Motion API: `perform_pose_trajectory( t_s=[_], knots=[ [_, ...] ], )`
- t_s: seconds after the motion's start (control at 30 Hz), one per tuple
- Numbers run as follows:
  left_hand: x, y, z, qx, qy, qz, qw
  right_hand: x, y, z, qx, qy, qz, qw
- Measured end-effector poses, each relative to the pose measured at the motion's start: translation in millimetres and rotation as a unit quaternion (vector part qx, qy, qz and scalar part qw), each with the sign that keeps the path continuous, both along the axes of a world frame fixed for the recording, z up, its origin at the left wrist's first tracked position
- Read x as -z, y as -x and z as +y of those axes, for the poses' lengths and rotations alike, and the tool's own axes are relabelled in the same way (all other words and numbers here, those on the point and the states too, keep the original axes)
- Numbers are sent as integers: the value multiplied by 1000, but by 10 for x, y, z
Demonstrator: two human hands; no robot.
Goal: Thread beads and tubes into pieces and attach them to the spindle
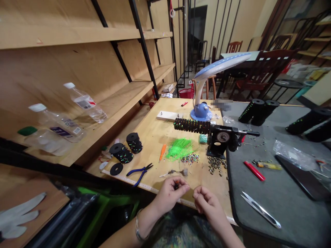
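My left hand (172, 194) is closed in a pinch at the near edge of the wooden board (155, 131), holding a small dark piece with an orange-red spot. My right hand (207, 203) is beside it, fingers pinched together, perhaps on a thin thread that I cannot make out. Just beyond my hands lie a bundle of green strands (179, 148), a heap of coloured beads (190, 158) and a scatter of small metal sleeves (216, 164). A black winding tool (221, 139) stands behind them, carrying a dark ribbed roll (191, 125).
Blue pliers (139, 171), an orange-handled tool (162, 151) and black foam spools (125, 150) lie on the left. A blue desk lamp (204, 110) stands at the back. On the grey mat (274, 193) are thread snips (260, 209), a red lighter (253, 171). Plastic bottles (85, 103) lie on the left shelf.
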State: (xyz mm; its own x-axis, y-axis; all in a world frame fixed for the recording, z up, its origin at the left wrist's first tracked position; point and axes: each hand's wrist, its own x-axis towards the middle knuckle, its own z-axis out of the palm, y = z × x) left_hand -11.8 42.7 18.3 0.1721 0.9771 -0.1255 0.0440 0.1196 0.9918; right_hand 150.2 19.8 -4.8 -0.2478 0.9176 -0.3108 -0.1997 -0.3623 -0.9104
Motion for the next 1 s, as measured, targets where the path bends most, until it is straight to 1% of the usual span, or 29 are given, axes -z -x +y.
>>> perform_pose_trajectory(
  t_s=[0.1, 0.23, 0.3, 0.4, 0.5, 0.6, 0.7, 0.77, 0.87, 0.97, 1.0],
  knots=[
    [-50, -3, 1, -8, -10, 13, 1000, -25, -79, 34, 2, -26, -31, 999],
    [-116, -3, 6, -11, -25, 33, 999, -109, -262, 95, 77, -94, -131, 984],
    [-131, -1, 3, -10, -33, 45, 998, -192, -305, 102, 92, -120, -148, 977],
    [-145, -2, -19, -6, -55, 81, 995, -325, -233, 73, 69, -143, -120, 980],
    [-161, 1, -64, -4, -100, 119, 988, -367, -63, 23, 24, -146, -67, 987],
    [-155, 18, -119, -3, -112, 135, 984, -264, 69, -18, -1, -138, -60, 989],
    [-95, 48, -174, -7, -93, 137, 986, -91, 128, -36, -9, -147, -111, 983],
    [-36, 66, -204, -8, -88, 154, 984, -1, 151, -37, -25, -154, -133, 979],
    [26, 102, -219, -11, -99, 189, 977, 51, 184, -26, -36, -171, -167, 970],
    [19, 206, -167, -14, -128, 223, 966, 60, 187, -9, -24, -184, -203, 962],
    [7, 265, -132, -24, -138, 238, 961, 69, 176, -4, -14, -183, -211, 960]
  ],
)
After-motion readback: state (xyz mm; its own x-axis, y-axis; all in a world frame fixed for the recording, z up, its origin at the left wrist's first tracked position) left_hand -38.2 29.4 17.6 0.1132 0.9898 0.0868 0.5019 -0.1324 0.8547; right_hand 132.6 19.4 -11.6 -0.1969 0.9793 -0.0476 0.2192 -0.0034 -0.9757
